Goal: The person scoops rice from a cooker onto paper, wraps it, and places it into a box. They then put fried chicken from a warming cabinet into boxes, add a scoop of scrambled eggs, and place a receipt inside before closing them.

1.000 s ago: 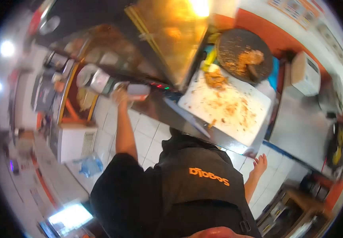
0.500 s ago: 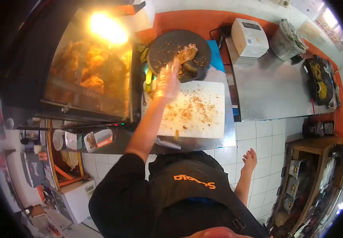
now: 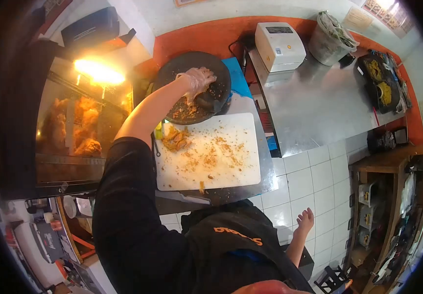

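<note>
My left hand [image 3: 198, 82], in a clear plastic glove, reaches into a round dark stone bowl [image 3: 165, 73]. Its fingers are curled together low in the bowl, and what they grip is hidden beneath them. Brown crumbs and a dark rounded pestle-like piece [image 3: 212, 103] lie beside it. A white cutting board [image 3: 241, 171] in front of the bowl bears scattered crumbs and a heap of torn fried food [image 3: 175, 139]. My right hand [image 3: 305, 219] is bare and hangs over the floor at the right, fingers apart, holding nothing.
A lit glass case [image 3: 82, 127] with fried pieces stands at the left. A knife [image 3: 184, 197] lies along the counter's near edge. On the steel table [image 3: 309, 108] at the right are a white printer [image 3: 280, 49], a lined bucket [image 3: 331, 41] and a black tray [image 3: 380, 81].
My left hand has moved farther into the bowl, over the food piece that lay there. The heap on the board is now uncovered. The view has shifted; my right hand stays free.
</note>
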Demonstrator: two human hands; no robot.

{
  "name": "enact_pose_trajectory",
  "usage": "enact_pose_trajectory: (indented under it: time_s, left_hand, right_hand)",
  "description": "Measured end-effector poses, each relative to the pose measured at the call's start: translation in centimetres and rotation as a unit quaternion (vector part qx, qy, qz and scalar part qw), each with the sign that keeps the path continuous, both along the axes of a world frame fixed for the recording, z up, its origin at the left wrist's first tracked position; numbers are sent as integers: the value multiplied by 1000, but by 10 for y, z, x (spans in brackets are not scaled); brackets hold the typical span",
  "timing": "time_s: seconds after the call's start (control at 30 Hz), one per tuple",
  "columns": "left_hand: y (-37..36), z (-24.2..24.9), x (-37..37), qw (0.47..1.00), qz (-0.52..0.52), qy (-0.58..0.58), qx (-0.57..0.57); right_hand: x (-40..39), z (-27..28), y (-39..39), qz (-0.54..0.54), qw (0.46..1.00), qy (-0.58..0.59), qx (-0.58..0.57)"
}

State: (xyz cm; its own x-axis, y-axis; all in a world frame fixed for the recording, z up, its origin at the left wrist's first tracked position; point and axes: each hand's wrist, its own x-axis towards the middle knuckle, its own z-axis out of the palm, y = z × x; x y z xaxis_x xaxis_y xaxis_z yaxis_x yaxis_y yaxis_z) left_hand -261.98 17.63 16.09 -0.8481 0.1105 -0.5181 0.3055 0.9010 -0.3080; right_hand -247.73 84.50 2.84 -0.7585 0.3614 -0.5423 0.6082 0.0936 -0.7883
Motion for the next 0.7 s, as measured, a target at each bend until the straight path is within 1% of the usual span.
enact_pose_trajectory:
  time_s: [0.07, 0.13, 0.27, 0.33, 0.37, 0.43, 0.47, 0.53, 0.57, 0.6, 0.63, 0.67, 0.7]
  left_hand:
    - [-1, -6, 6, 1000, -8, 10, 21]
    - [5, 1, 18, 999, 17, 18, 35]
    - [-10, -31, 45, 996, 48, 43, 58]
    - [-11, -36, 64, 986, 86, 132, 59]
    - [-16, -41, 71, 986, 88, 133, 56]
    - [-19, -43, 84, 962, 131, 219, 97]
    - [-22, -44, 90, 962, 131, 220, 95]
    - [-18, -33, 103, 912, 201, 315, 169]
    - [-38, -58, 103, 878, 199, 378, 218]
    - [-40, -59, 107, 878, 199, 376, 217]
    - [-41, -61, 110, 785, 248, 470, 319]
    - [-42, -64, 115, 667, 289, 550, 410]
    - [-61, -88, 113, 591, 433, 522, 437]
  right_hand:
    - [1, -1, -8, 2, 1000, -10, -10]
    - [-5, 2, -21, 15, 1000, -15, -21]
    - [-14, 2, -36, 21, 1000, -13, -19]
    - [-18, -2, -38, 29, 999, -11, -21]
    - [-19, -3, -39, 31, 999, -11, -24]
    - [-22, -4, -38, 37, 999, -13, -17]
    - [-23, -7, -36, 38, 999, -13, -18]
    - [-23, -10, -33, 37, 999, -6, -18]
    - [-23, -11, -32, 37, 999, -6, -17]
    - [-22, -11, -32, 35, 999, -5, -18]
    - [-20, -10, -33, 32, 999, -5, -19]
    - [-17, -10, -34, 32, 999, -8, -18]
    - [-16, -10, -36, 33, 999, -10, -19]
